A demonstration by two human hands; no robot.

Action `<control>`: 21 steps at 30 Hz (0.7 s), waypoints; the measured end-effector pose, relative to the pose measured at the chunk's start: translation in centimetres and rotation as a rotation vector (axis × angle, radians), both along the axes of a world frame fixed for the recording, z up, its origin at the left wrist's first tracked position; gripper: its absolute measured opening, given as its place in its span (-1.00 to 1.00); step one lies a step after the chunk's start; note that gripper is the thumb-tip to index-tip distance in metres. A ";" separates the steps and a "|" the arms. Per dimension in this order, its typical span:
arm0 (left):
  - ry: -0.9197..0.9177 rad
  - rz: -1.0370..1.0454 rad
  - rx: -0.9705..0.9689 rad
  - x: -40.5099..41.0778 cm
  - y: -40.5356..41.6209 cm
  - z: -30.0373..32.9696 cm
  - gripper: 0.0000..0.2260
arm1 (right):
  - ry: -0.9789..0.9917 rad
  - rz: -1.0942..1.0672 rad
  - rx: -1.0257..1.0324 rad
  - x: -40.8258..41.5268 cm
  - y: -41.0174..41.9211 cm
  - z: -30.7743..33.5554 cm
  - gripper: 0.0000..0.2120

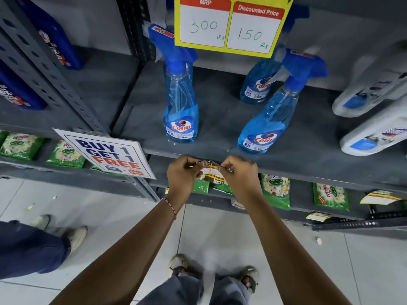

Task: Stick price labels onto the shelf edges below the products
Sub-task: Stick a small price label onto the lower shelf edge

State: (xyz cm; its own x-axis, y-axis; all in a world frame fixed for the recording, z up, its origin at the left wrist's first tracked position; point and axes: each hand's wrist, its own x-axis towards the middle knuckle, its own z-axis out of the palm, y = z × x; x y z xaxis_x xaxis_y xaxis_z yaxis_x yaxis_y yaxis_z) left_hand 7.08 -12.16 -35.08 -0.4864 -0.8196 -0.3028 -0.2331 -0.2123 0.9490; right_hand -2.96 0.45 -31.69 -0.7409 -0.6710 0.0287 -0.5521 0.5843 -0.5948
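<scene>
At the shelf edge [275,166] below the spray bottles [181,119]: left hand [182,172] and right hand [239,172] pinch the price label [210,170] by its ends. Risk: uneven pressing leaves it crooked or creased.

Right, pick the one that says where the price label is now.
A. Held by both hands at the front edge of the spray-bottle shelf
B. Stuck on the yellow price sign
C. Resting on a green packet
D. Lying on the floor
A: the left hand and right hand pinch the price label between them at the shelf edge, below the spray bottles.
</scene>
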 end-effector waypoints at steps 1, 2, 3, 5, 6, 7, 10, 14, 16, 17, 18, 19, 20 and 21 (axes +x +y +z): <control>0.001 -0.010 -0.011 0.0 -0.1 0.0 -0.87 | 0.000 -0.003 0.005 -0.1 -0.1 -0.2 -0.87; -0.003 -0.018 -0.021 0.1 -0.1 0.0 -0.90 | 0.002 -0.004 0.012 -0.2 -0.1 -0.3 -0.88; -0.019 -0.026 -0.035 0.2 0.0 0.0 -0.92 | 0.007 -0.003 0.018 -0.2 -0.2 -0.4 -0.89; -0.043 -0.033 -0.056 0.3 0.2 -0.1 -0.92 | 0.028 -0.001 0.032 -0.3 -0.2 -0.6 -0.90; -0.047 -0.034 -0.059 0.3 0.2 -0.1 -0.92 | 0.043 0.000 0.042 -0.3 -0.2 -0.6 -0.91; -0.052 -0.032 -0.062 0.3 0.3 -0.1 -0.92 | 0.056 0.000 0.054 -0.3 -0.3 -0.6 -0.91; -0.069 -0.024 -0.067 0.1 0.3 0.0 -0.91 | 0.070 -0.021 0.063 -0.3 -0.6 -0.5 -0.90; -0.101 -0.006 -0.088 -0.2 0.4 0.8 -0.89 | 0.052 -0.065 0.095 -0.4 -1.1 -0.1 -0.86; -0.141 0.001 -0.134 -0.3 0.6 1.2 -0.85 | 0.043 -0.085 0.080 -0.3 -1.1 0.2 -0.77; -0.158 0.008 -0.154 -0.3 0.6 1.1 -0.84 | 0.041 -0.091 0.077 -0.2 -1.1 0.3 -0.72; -0.161 0.021 -0.166 -0.4 0.5 0.9 -0.83 | 0.040 -0.091 0.076 -0.2 -1.0 0.4 -0.67; -0.168 0.025 -0.186 -0.4 0.4 0.7 -0.81 | 0.045 -0.090 0.068 -0.4 -0.9 0.6 -0.64; -0.178 0.021 -0.206 -0.3 0.3 0.5 -0.79 | 0.045 -0.096 0.057 -0.6 -0.8 0.6 -0.62; -0.183 -0.003 -0.248 -0.4 0.6 1.1 -0.79 | 0.056 -0.114 0.030 -0.9 -0.2 1.4 -0.60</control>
